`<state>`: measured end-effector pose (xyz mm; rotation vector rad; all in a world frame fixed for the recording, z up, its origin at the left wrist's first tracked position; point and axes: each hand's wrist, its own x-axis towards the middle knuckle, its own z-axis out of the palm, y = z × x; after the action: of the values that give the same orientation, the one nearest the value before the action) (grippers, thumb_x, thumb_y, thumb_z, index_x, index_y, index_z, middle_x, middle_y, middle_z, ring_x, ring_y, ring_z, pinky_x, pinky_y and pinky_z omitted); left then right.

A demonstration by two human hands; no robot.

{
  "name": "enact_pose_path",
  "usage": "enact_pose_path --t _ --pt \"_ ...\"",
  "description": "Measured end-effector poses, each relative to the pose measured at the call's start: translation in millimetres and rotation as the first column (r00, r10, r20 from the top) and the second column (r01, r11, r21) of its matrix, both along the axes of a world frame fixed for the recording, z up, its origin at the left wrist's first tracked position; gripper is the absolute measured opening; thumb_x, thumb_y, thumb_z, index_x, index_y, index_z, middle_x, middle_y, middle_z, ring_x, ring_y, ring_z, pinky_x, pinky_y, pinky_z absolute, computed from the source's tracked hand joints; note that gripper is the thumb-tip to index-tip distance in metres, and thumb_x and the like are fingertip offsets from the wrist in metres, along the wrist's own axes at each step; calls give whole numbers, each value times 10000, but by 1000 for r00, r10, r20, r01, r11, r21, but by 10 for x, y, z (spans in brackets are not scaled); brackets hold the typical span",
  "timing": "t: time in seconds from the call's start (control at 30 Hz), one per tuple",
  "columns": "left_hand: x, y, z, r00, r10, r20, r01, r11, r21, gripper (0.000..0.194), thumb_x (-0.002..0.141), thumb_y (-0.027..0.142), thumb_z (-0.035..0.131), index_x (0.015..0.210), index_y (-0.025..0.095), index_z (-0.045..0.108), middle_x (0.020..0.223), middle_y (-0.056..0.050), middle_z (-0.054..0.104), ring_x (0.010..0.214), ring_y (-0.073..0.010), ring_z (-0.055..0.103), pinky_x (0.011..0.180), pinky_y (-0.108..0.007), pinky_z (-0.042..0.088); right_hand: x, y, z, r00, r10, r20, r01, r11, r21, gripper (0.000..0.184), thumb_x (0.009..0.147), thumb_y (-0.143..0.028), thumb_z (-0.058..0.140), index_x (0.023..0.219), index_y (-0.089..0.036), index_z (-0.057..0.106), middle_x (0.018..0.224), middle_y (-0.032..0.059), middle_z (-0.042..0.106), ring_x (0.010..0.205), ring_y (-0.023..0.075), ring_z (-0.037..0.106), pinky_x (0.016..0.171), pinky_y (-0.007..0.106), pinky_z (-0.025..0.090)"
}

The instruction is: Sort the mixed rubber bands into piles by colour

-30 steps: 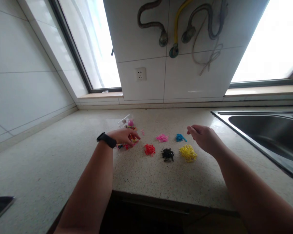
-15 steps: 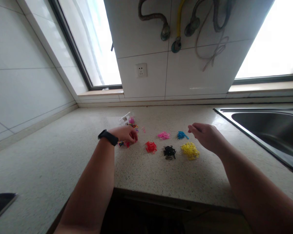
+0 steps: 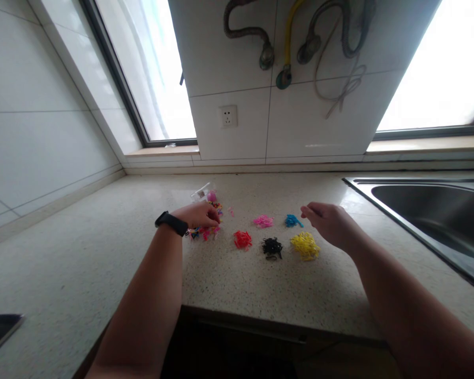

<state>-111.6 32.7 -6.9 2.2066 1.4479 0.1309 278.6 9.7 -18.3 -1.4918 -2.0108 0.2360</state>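
My left hand (image 3: 200, 213), with a black band on the wrist, is over a mixed pile of coloured rubber bands (image 3: 206, 233). Its fingers are pinched together, and what they hold, if anything, is too small to see. My right hand (image 3: 326, 220) is closed just right of a small heap of blue rubber bands (image 3: 292, 220); whatever is inside its fingers is hidden. Between the hands lie heaps of pink rubber bands (image 3: 263, 221), red rubber bands (image 3: 243, 240), black rubber bands (image 3: 272, 246) and yellow rubber bands (image 3: 305, 246).
A clear plastic bag (image 3: 200, 192) with a pink item (image 3: 211, 196) lies behind my left hand. To the right, a steel sink (image 3: 430, 202) is set into the speckled counter (image 3: 237, 284). A dark flat device (image 3: 0, 331) rests at the lower left.
My left hand has lifted slightly and moved back from the mixed pile, so more of the pile shows beneath it. My right hand stays closed by the blue heap.
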Motion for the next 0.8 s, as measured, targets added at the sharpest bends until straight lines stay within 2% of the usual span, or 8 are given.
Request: enact_pose_path --t 0.27,0.37,0.57,0.8 --pt "1 -16 -40 1000 1 -4 -1 996 -91 506 615 326 800 1080 158 693 761 -10 687 685 -154 606 586 -230 421 -2 23 -39 999 23 34 -23 1000 -2 414 935 -494 440 756 -214 686 531 -6 538 486 139 451 518 292 297" --pt "25 -16 -34 1000 -17 -15 16 997 -78 453 614 315 795 1034 165 712 770 -14 700 683 -152 605 579 -230 404 0 19 -41 999 39 38 -40 999 11 432 934 -508 436 748 -205 681 521 -4 524 480 137 435 514 293 282" --pt "38 -9 -42 1000 -20 19 22 993 -114 210 660 274 730 843 173 744 688 -11 708 618 -146 592 560 -241 378 11 22 -52 999 48 25 -49 999 13 457 925 -543 433 738 -202 675 518 5 534 471 134 426 507 292 274" --pt "33 8 -50 999 -38 11 38 999 -27 167 686 321 719 779 193 773 644 -8 695 596 -152 570 561 -255 363 16 20 -52 999 50 18 -51 999 17 457 921 -549 439 747 -199 676 531 8 545 474 131 422 506 292 278"
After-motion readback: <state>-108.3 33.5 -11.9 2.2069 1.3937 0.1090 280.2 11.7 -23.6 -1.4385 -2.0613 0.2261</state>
